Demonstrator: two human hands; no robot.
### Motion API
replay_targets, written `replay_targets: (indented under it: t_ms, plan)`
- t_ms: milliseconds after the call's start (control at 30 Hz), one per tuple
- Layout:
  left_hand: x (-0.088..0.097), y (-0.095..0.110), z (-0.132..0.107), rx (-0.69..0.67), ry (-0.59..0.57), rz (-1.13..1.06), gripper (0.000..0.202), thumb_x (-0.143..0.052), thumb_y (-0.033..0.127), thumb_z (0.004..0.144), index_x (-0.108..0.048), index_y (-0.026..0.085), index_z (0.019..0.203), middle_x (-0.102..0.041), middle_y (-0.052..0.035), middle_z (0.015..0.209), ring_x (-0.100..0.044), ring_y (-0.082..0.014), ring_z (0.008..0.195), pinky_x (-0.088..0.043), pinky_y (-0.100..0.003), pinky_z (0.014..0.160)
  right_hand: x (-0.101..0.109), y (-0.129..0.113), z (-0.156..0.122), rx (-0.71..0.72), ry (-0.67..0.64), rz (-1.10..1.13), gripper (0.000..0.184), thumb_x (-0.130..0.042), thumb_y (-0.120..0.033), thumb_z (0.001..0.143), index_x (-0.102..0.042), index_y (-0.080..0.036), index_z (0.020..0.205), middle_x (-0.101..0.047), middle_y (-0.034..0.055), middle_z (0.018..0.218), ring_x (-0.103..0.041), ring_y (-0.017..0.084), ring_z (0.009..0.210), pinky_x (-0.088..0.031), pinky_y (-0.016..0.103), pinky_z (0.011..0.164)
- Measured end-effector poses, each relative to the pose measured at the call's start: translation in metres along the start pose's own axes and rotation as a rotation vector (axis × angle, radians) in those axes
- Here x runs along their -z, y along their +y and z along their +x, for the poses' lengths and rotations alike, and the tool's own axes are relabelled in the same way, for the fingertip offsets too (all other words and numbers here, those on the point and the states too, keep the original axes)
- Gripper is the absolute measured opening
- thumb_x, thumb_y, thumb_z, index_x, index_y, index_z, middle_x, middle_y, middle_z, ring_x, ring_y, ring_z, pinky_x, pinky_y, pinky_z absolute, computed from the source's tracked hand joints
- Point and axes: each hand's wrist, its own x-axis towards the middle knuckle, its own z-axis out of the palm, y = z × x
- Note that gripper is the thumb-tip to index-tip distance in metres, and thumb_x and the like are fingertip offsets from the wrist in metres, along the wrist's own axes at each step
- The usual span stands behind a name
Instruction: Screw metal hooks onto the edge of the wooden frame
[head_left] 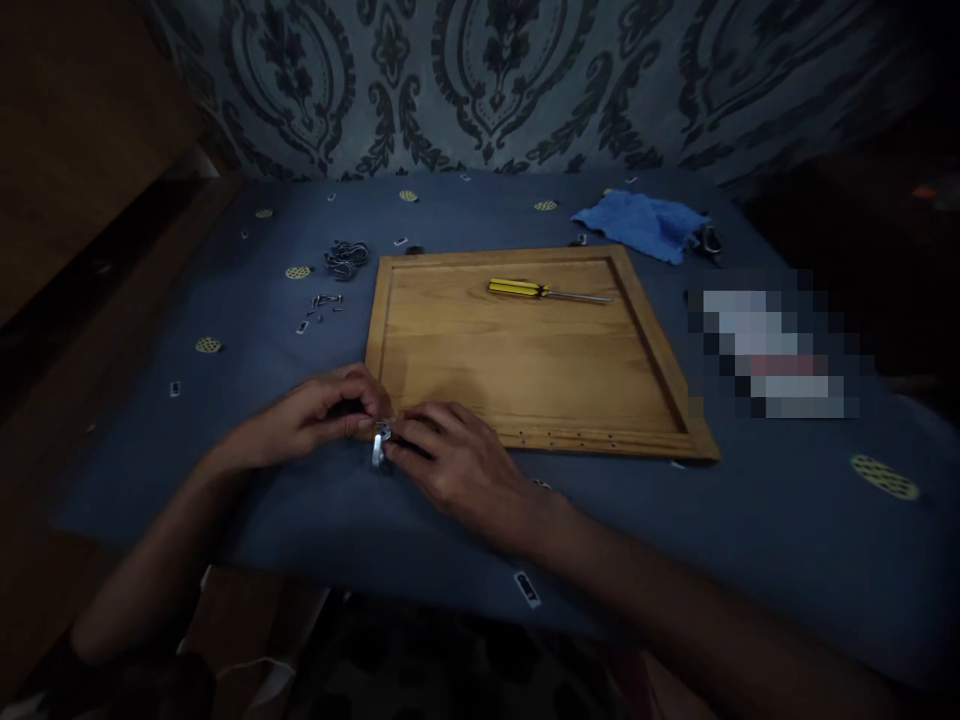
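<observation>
at the lower left corner of the wooden board (pixel 525 370), the left hand (pixel 315 415) and right hand (pixel 457 465) meet fingertip to fingertip, both pinched on a small metal hook (pixel 379 449) between them (long axis pointing down the frame).

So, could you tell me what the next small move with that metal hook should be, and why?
Probably steady the metal hook against the near left corner of the wooden board with the left hand alone, freeing the right hand for the screwdriver. Both hands now pinch the hook at that corner, and the screwdriver lies untouched farther up the board.
</observation>
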Motion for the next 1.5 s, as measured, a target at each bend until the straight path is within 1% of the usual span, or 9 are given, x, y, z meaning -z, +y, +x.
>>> replay_targets:
  t_ms: [167, 333, 533, 633, 800, 1000, 1100, 1233, 1500]
  plan:
    - [-0.001, 0.004, 0.001, -0.001, -0.032, 0.045, 0.017, -0.049, 0.032, 0.098, -0.059, 0.019, 0.095, -0.057, -0.0045, 0.101, -0.056, -0.0149, 0.095, -0.049, -0.029, 0.087, 0.002, -0.001, 0.0, -0.016, -0.045, 0.009, 0.019, -0.055, -0.017, 0.099, -0.067, -0.014, 0.113, -0.07, 0.0082, 0.108, -0.055, 0.023, 0.103, -0.048, 0.038, 0.086]
    - [0.002, 0.002, 0.003, 0.003, -0.047, 0.045, 0.017, -0.049, 0.032, 0.097, -0.058, 0.018, 0.096, -0.057, -0.0047, 0.104, -0.056, -0.0148, 0.096, -0.048, -0.028, 0.087, 0.002, -0.001, 0.0, -0.013, -0.03, -0.003, 0.018, -0.055, -0.017, 0.1, -0.068, -0.014, 0.111, -0.071, 0.0074, 0.107, -0.055, 0.022, 0.102, -0.049, 0.037, 0.086]
    - [0.006, 0.001, 0.007, 0.037, -0.096, 0.06, 0.022, -0.052, 0.039, 0.095, -0.06, 0.018, 0.094, -0.057, -0.0047, 0.104, -0.055, -0.0147, 0.092, -0.047, -0.027, 0.081, 0.001, 0.0, 0.0, -0.014, -0.038, 0.0, 0.017, -0.056, -0.018, 0.099, -0.068, -0.014, 0.11, -0.07, 0.0077, 0.108, -0.055, 0.023, 0.103, -0.049, 0.038, 0.086]
    - [0.008, 0.002, 0.008, 0.056, -0.127, 0.047, 0.024, -0.053, 0.04, 0.095, -0.061, 0.018, 0.093, -0.057, -0.0041, 0.104, -0.055, -0.0144, 0.092, -0.047, -0.027, 0.082, 0.001, 0.0, 0.001, -0.01, -0.038, -0.01, 0.017, -0.056, -0.018, 0.099, -0.068, -0.015, 0.11, -0.07, 0.0071, 0.108, -0.055, 0.023, 0.103, -0.048, 0.038, 0.086]
    - [0.01, -0.001, 0.01, 0.013, -0.155, 0.033, 0.023, -0.054, 0.038, 0.095, -0.062, 0.017, 0.094, -0.057, -0.0045, 0.102, -0.055, -0.0143, 0.093, -0.046, -0.026, 0.082, 0.002, -0.001, 0.001, -0.009, -0.023, 0.003, 0.016, -0.057, -0.017, 0.098, -0.068, -0.013, 0.108, -0.07, 0.0078, 0.106, -0.055, 0.023, 0.101, -0.049, 0.037, 0.085]
    - [0.01, -0.003, 0.014, 0.009, -0.186, 0.045, 0.024, -0.053, 0.04, 0.096, -0.062, 0.018, 0.096, -0.057, -0.0049, 0.105, -0.055, -0.0151, 0.096, -0.046, -0.027, 0.084, 0.004, -0.001, 0.001, -0.008, -0.024, 0.001, 0.017, -0.058, -0.017, 0.098, -0.068, -0.013, 0.11, -0.07, 0.008, 0.108, -0.056, 0.024, 0.102, -0.048, 0.037, 0.085]
    - [0.01, -0.003, 0.015, -0.005, -0.189, 0.059, 0.024, -0.052, 0.04, 0.096, -0.062, 0.017, 0.096, -0.057, -0.0049, 0.103, -0.056, -0.0151, 0.094, -0.047, -0.027, 0.083, 0.004, -0.001, 0.001, -0.009, -0.033, -0.013, 0.018, -0.056, -0.018, 0.099, -0.068, -0.014, 0.111, -0.071, 0.0069, 0.108, -0.056, 0.023, 0.102, -0.048, 0.036, 0.085]
    - [0.011, -0.003, 0.016, -0.006, -0.188, 0.097, 0.025, -0.053, 0.042, 0.096, -0.062, 0.018, 0.096, -0.058, -0.0043, 0.103, -0.055, -0.015, 0.094, -0.046, -0.027, 0.082, 0.004, -0.001, 0.001, -0.003, -0.03, -0.003, 0.016, -0.059, -0.018, 0.097, -0.069, -0.013, 0.11, -0.07, 0.0078, 0.108, -0.055, 0.023, 0.103, -0.047, 0.036, 0.085]
    - [0.01, -0.002, 0.016, 0.041, -0.19, 0.115, 0.027, -0.054, 0.044, 0.094, -0.063, 0.018, 0.097, -0.057, -0.0036, 0.104, -0.055, -0.0149, 0.094, -0.045, -0.027, 0.082, 0.001, 0.0, 0.0, 0.006, -0.01, 0.006, 0.017, -0.06, -0.018, 0.097, -0.069, -0.013, 0.111, -0.071, 0.0078, 0.106, -0.055, 0.023, 0.102, -0.047, 0.037, 0.085]
